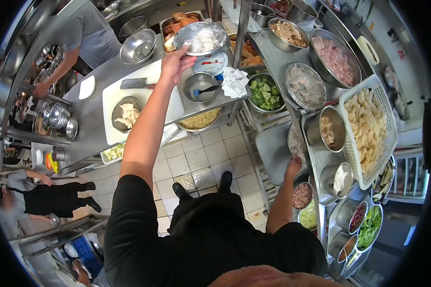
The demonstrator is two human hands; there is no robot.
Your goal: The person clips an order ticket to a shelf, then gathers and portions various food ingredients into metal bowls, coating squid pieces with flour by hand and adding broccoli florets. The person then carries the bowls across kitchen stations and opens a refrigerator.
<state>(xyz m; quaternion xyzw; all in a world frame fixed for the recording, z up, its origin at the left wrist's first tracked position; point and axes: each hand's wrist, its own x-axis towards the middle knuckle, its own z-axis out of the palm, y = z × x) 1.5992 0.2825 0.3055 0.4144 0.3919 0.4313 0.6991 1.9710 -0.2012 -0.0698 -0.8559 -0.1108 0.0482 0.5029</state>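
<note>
My left hand (178, 66) is stretched far forward at the rim of a shallow metal bowl (220, 36), its thumb on the edge and fingers beneath. Pale white food (203, 40) lies in that bowl. Just under it is a kitchen scale (209, 63) with a round dial. Down on my right, my right hand (294, 166) grips the lower edge of a round metal bowl (293, 138) holding something whitish; the shelf partly hides it. A grey tray (272, 153) lies beside this hand.
A cutting board (114, 93) carries a cleaver (133, 83) and a bowl of pale pieces (128, 115). On the right shelf stand a white basket of pale food (345, 138) and several metal bowls. Co-workers (93, 36) stand at left. Tiled floor (201, 153) lies between counters.
</note>
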